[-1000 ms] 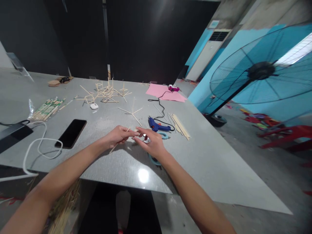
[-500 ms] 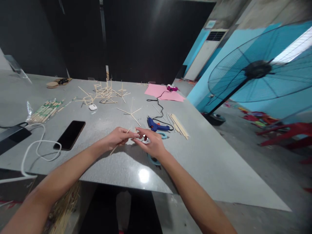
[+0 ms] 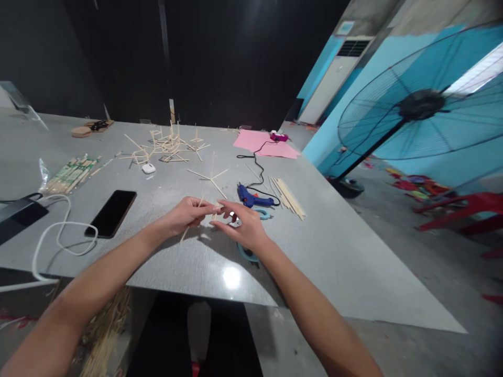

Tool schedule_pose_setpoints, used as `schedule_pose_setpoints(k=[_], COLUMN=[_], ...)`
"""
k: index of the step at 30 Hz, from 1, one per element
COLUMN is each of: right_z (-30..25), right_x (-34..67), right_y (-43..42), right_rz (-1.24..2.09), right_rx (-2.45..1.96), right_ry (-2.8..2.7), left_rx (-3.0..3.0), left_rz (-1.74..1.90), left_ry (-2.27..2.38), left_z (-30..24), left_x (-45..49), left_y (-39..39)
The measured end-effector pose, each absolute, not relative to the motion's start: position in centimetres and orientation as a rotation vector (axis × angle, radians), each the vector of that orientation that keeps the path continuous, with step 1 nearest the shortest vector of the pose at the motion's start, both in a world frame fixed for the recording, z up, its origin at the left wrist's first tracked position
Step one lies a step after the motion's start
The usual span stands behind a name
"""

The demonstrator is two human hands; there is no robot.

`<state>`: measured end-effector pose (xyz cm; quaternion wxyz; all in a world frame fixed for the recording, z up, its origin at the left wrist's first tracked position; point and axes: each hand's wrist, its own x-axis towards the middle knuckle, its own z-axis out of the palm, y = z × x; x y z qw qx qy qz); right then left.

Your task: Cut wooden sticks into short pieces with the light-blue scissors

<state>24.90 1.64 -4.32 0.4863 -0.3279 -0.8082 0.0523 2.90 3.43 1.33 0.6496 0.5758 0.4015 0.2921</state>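
My left hand (image 3: 191,213) is closed, pinching a thin wooden stick (image 3: 184,234) that slants down below its fingers. Short pale stick pieces (image 3: 214,215) sit between the fingertips of both hands. My right hand (image 3: 244,225) faces it, its index finger and thumb curved around those pieces at their ends; the exact joint is too small to make out. Under and beside my right hand lie scissors with light-blue handles (image 3: 248,254), partly hidden. Just beyond is a blue glue gun (image 3: 255,198) with a black cord. A joined, branching stick piece (image 3: 212,179) lies ahead of my hands.
Loose sticks (image 3: 288,198) lie right of the glue gun. Further back stand stick frames (image 3: 171,146), a white case (image 3: 148,168) and pink paper (image 3: 255,142). To the left are a phone (image 3: 112,213), white cable (image 3: 65,230) and packed sticks (image 3: 68,175). A large fan (image 3: 422,104) stands right.
My hands still work at the same spot. The left hand has turned slightly, its stick now standing steeper, and the gap between right thumb and index shows more. The view has tilted a little.
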Motion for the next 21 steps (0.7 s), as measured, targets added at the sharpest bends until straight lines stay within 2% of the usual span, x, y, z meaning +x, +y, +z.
schedule_pose_setpoints(k=[21], right_z=[-4.53], right_x=[25.11], right_y=[2.07], right_rz=[0.094], right_rx=[-0.789], right_ry=[-1.974], left_rx=[1.349], left_rz=[0.774], left_ry=[0.894], left_z=[0.51], left_x=[2.69], left_y=[3.93])
